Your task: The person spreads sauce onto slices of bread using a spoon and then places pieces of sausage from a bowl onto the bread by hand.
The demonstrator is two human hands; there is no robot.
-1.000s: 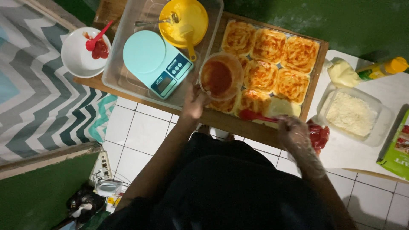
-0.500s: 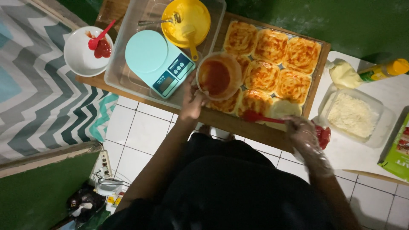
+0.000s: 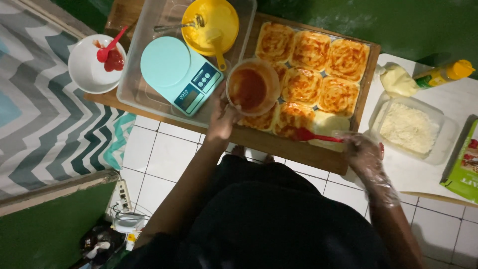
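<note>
My left hand (image 3: 222,118) grips a clear bowl of red sauce (image 3: 251,86) held over the near left part of a wooden board (image 3: 294,148). Several round dough pieces coated in sauce (image 3: 309,49) lie on that board. My right hand (image 3: 364,151), in a clear plastic glove, holds a red spatula (image 3: 312,136) whose tip rests on a pale dough piece (image 3: 330,124) at the board's near edge.
A clear tray (image 3: 133,84) at left holds a mint kitchen scale (image 3: 178,74) and a yellow bowl (image 3: 209,20) with a spoon. A white bowl (image 3: 90,69) with red sauce sits further left. At right are a tub of grated cheese (image 3: 409,128), a yellow bottle (image 3: 442,73), a green packet (image 3: 464,162).
My right hand has shifted slightly, moving the red spatula onto the pale dough piece. My left hand keeps the sauce bowl in about the same place.
</note>
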